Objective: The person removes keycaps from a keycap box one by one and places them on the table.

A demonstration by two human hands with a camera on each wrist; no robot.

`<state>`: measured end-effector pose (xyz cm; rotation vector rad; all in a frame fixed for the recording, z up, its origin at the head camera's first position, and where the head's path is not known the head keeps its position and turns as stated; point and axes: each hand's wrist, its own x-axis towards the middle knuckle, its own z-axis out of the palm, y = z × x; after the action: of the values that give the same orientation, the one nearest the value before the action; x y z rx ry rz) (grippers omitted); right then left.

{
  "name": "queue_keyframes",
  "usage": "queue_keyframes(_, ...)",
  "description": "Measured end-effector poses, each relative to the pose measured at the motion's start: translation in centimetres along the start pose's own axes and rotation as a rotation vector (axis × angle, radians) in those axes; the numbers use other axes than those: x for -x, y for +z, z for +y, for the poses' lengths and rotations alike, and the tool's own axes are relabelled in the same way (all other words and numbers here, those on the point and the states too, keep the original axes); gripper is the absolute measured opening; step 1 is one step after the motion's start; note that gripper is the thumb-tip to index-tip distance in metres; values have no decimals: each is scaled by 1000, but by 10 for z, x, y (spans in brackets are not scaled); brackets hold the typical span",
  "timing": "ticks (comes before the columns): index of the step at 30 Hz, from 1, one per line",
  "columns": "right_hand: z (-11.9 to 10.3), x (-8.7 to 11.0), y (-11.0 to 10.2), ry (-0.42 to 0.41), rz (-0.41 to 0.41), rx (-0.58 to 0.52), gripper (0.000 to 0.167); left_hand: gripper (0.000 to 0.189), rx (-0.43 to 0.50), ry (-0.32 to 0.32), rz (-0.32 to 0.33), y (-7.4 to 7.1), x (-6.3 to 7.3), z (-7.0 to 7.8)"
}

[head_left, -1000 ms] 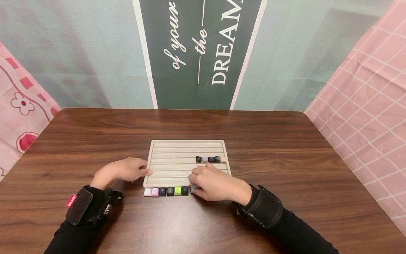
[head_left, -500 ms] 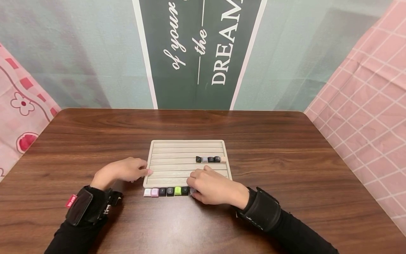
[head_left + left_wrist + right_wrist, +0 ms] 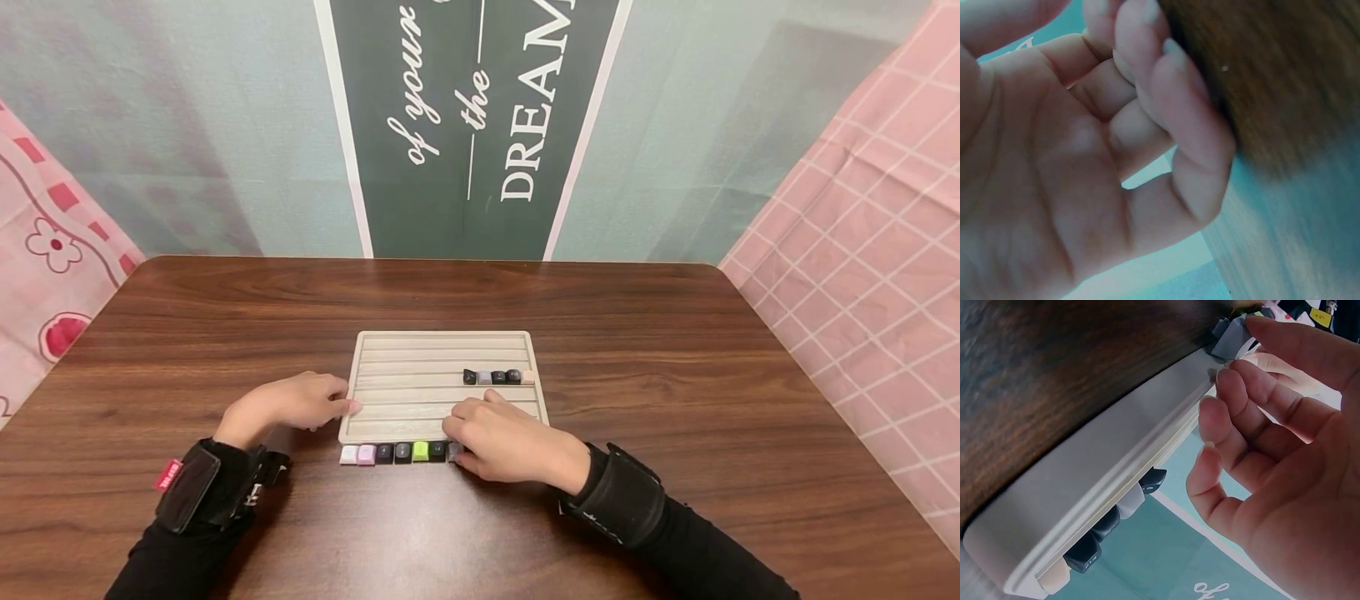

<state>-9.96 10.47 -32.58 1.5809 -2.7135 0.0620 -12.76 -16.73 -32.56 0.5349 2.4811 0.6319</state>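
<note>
A cream ribbed tray (image 3: 408, 360) lies on the table. My left hand (image 3: 292, 402) holds its left edge, the thumb over the rim; in the left wrist view the other fingers (image 3: 1188, 119) are bent. Along the tray's near edge runs a row of keycaps: white (image 3: 348, 454), pink (image 3: 366, 454), black, dark grey, lime green (image 3: 420, 451) and black (image 3: 437, 451). At its right end my right hand (image 3: 510, 437) pinches a grey keycap (image 3: 1233, 339) with the thumb, partly covered in the head view. The right hand's other fingers curl loosely over the tray's near right part.
On one tray groove at the right sit several keycaps: black (image 3: 469, 377), pale lilac (image 3: 484, 377), two more black and a beige one (image 3: 528, 377). The brown wooden table (image 3: 675, 375) extends around. A printed curtain (image 3: 262, 125) hangs behind its far edge.
My right hand has shifted slightly toward the near side, and the grey keycap now sits against the row's right end. The left hand and the tray stay in place.
</note>
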Motion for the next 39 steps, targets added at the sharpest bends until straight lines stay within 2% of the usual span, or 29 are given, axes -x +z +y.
queue_keyframes(19, -1, -1, 0, -1, 5, -5, 19, 24, 3, -13, 0, -1, -1, -1)
queue_keyframes(26, 0, -1, 0, 2, 5, -8, 20, 25, -14, 8, 5, 0, -1, -2)
queue_keyframes(39, 0, -1, 1, 3, 16, -5, 23, 24, -22, 5, 8, 1, -2, -3)
